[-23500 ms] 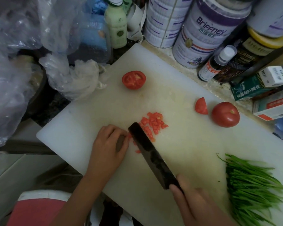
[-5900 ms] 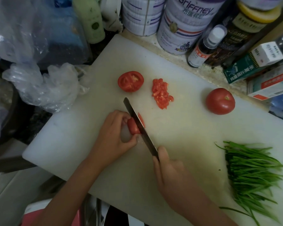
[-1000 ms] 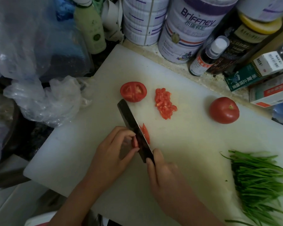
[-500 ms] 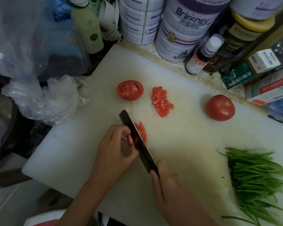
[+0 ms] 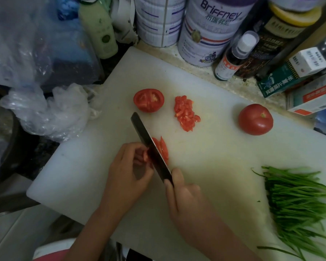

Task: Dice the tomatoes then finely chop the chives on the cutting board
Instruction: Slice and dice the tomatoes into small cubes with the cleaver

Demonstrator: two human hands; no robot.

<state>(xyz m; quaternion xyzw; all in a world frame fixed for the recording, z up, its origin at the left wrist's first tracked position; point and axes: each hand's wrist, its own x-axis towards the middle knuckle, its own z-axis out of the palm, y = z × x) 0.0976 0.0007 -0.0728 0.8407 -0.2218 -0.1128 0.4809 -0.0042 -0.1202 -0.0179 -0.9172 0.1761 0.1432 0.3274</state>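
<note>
On the white cutting board (image 5: 205,166) my left hand (image 5: 128,170) pinches a small tomato wedge (image 5: 146,157) against the board. My right hand (image 5: 184,202) grips a dark knife (image 5: 151,147), whose blade stands in the wedge; cut slices (image 5: 163,149) lie on the blade's right side. Farther back lie a tomato half (image 5: 148,100), cut face up, and a pile of diced tomato (image 5: 185,113). A whole tomato (image 5: 256,119) sits at the right. A bundle of green chives (image 5: 297,206) lies at the board's right front.
Large tins (image 5: 207,34), a small bottle (image 5: 233,57), a green bottle (image 5: 100,31) and boxes (image 5: 297,72) crowd the board's far edge. Crumpled plastic bags (image 5: 51,110) lie at the left. The board's near left corner overhangs the counter.
Over the last second the knife has worked a little further left through the wedge, leaving slices on its right. My left fingers hold a smaller remainder.
</note>
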